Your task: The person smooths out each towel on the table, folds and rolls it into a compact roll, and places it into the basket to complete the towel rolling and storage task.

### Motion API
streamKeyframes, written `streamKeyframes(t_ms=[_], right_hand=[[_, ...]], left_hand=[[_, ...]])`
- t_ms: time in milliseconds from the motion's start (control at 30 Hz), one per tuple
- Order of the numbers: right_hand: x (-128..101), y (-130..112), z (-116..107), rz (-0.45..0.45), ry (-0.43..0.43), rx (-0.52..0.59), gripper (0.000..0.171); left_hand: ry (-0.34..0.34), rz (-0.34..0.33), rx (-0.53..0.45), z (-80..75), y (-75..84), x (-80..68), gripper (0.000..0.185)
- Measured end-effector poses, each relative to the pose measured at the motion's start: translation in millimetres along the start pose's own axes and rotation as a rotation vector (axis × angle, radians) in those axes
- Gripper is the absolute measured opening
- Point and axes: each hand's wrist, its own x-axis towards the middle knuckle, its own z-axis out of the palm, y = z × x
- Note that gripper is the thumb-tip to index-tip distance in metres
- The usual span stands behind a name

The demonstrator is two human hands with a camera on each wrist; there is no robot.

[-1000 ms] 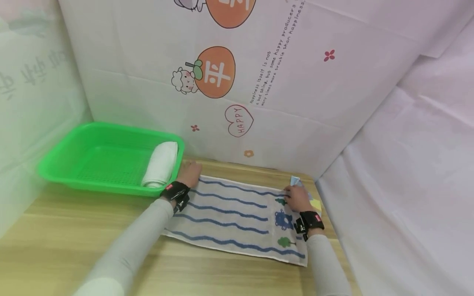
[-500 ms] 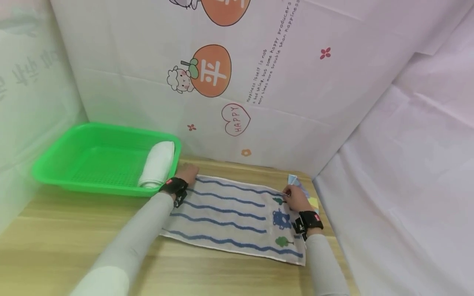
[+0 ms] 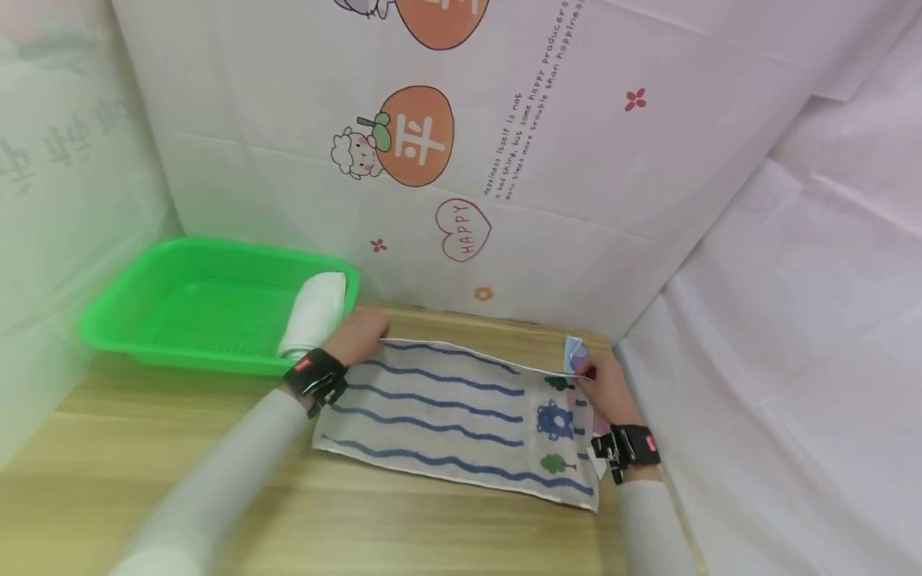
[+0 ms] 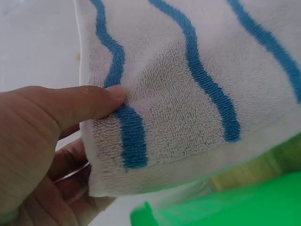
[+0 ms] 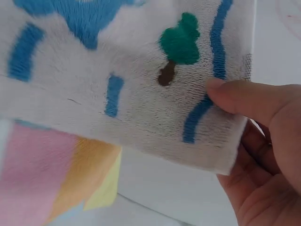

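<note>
Both the left hand (image 3: 360,332) and right hand (image 3: 608,386) are pinching the striped towel's (image 3: 446,408) far corners below a backdrop heart reading "HAPPY" (image 3: 463,230).

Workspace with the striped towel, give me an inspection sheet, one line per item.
Surface: wooden table, light grain.
Job's things: striped towel spread flat, its far corners lifted off the table.
Clutter: green tray at the left holding a rolled white towel; pastel cloth under the towel's right end.
Hands: left hand pinches the far left corner; right hand pinches the far right corner.
Cables: nothing seen.
Surroundings: printed sheet behind, plain white cloth at the right.
</note>
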Motion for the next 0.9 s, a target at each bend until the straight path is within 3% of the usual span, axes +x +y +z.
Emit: streamKeyframes(t_ms=[167,433,567,667,900], right_hand=[[-41,-10,-6,-0.001,0.026,-0.002,0.015],[-106,-27,-7,0.036,-0.049,-0.052,0.025],[-125,-39,-8,0.019,-0.042,-0.025,0.028],[-132,-41,-1,0.020,-0.050,-0.015,0.030],[-142,-32,16,0.126,-0.216,-0.055,0.024]], left_hand=[[0.041,0.051,-0.065,-0.7,5.8,-41.6,0.010],[0.077,0.081,-0.071,9.8,14.6,-103.6,0.018],[0.089,0.138,-0.079,17.8,10.2,-123.2,0.020],[0.061,0.153,-0.103,25.4,5.6,-133.1,0.019],[-0.045,0.152,-0.186,39.8,-1.9,-144.1,0.015]])
